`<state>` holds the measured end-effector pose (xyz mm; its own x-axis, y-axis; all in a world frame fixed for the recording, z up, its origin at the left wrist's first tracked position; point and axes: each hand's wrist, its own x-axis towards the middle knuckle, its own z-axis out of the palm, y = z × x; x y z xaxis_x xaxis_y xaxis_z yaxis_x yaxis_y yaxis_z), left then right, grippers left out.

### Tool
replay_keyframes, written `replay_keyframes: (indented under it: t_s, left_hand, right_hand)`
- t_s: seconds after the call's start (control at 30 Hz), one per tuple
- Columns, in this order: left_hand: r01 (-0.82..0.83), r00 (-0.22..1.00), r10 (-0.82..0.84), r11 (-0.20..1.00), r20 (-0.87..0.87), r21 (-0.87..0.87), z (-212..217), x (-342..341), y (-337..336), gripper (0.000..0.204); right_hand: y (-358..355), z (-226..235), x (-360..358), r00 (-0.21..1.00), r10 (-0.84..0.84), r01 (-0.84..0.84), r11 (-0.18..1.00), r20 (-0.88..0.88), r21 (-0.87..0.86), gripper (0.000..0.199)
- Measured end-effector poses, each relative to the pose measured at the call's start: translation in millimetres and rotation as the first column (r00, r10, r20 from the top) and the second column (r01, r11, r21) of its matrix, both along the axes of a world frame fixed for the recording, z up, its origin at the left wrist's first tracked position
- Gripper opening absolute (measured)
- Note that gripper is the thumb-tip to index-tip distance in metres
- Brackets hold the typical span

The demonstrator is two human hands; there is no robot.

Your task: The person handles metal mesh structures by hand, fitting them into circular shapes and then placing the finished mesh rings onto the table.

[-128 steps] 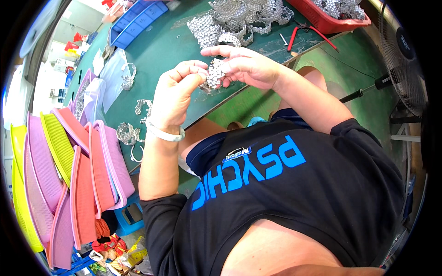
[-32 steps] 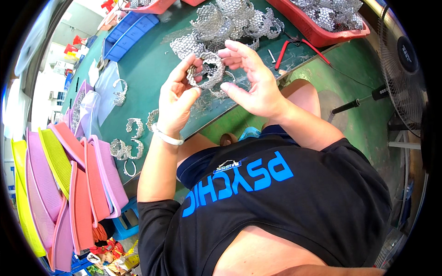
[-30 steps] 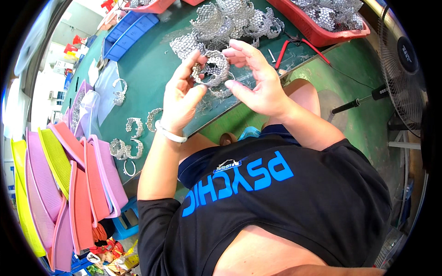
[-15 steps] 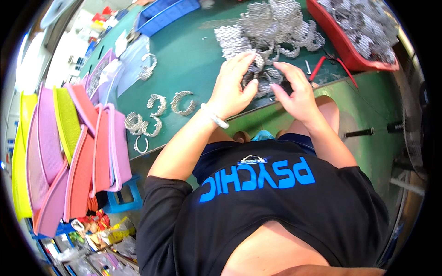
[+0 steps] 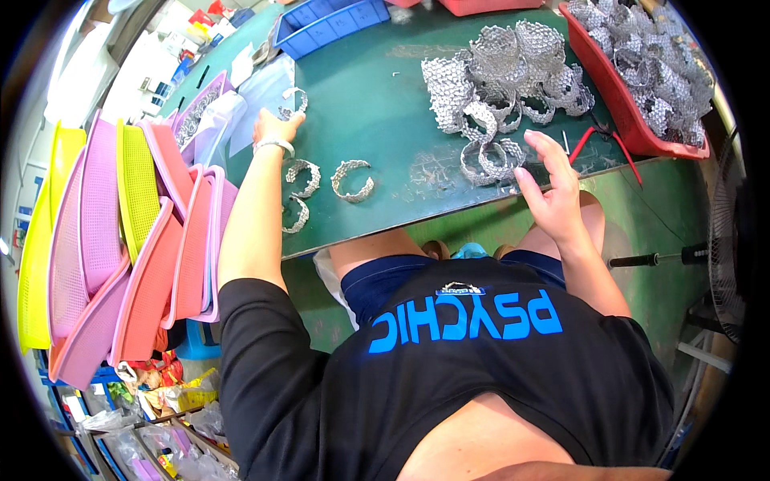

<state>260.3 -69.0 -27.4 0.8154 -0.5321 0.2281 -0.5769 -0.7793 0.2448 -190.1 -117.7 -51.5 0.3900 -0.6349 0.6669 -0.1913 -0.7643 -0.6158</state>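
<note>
At the left part of the table, my left hand (image 5: 277, 128) reaches out with its thumb spread from the fingers. It is beside a silver, scale-textured cuff bracelet (image 5: 301, 99); the fingers are partly hidden. My right hand (image 5: 553, 192) stands open at the table's front edge, thumb and fingers apart and nothing between them. Just left of its thumb lie several silver mesh rings (image 5: 491, 163). Behind them is a heap of silver mesh bands (image 5: 513, 64). Between the hands, a C-shaped cuff (image 5: 353, 181) lies alone, with more cuffs (image 5: 303, 178) nearer my left forearm.
A red bin (image 5: 634, 144) full of silver bands stands at the right, with red-handled pliers (image 5: 605, 143) beside it. A blue tray (image 5: 329, 28) sits at the back. Stacked coloured plastic baskets (image 5: 140, 208) crowd the left side. A fan (image 5: 726, 240) stands at far right.
My left hand has left the rings by my right hand and moved left to the cuffs. The right hand stays near the rings, open. The whole view has shifted.
</note>
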Motion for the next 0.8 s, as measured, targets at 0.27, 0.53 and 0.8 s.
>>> replay_keyframes:
  t_s: [0.27,0.53,0.8]
  left_hand:
    - [0.027,0.984,-0.034,0.999,-0.174,-0.044,-9,19,-5,0.093]
    - [0.074,0.867,-0.284,0.885,-0.409,-0.459,0,9,19,0.093]
    - [0.275,0.919,-0.336,0.922,-0.209,-0.271,10,-16,28,0.096]
  right_hand:
    - [5,9,-1,0.999,0.034,-0.033,0.999,-0.029,0.025,0.041]
    - [6,8,-1,0.998,0.058,-0.057,0.997,-0.027,0.049,0.039]
    - [8,15,0,0.998,0.041,-0.041,0.999,-0.037,-0.009,0.038]
